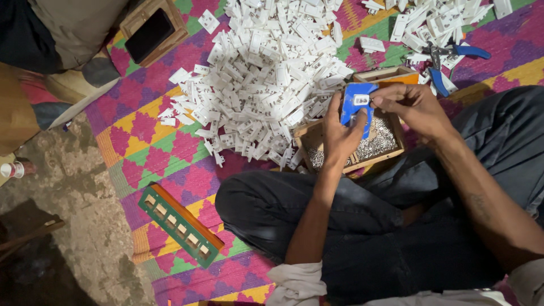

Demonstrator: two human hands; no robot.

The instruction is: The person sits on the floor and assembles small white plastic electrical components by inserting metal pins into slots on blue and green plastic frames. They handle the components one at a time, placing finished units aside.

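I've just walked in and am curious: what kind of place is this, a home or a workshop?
Probably a small floor workshop for assembling plastic electrical parts. A big heap of white plastic pieces lies on a bright woven mat, a wooden box of small metal parts sits by the person's knees, and blue-handled pliers lie nearby.

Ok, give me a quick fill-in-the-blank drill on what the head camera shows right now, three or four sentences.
1. Both hands, left hand and right hand, hold a small jig whose colour is ____.
2. Under the hands sits a wooden box filled with small ____ metal parts.
3. The big heap of plastic pieces on the mat is coloured ____.
4. The pliers lying on the mat have ____ handles.

Missing words: blue; silver; white; blue
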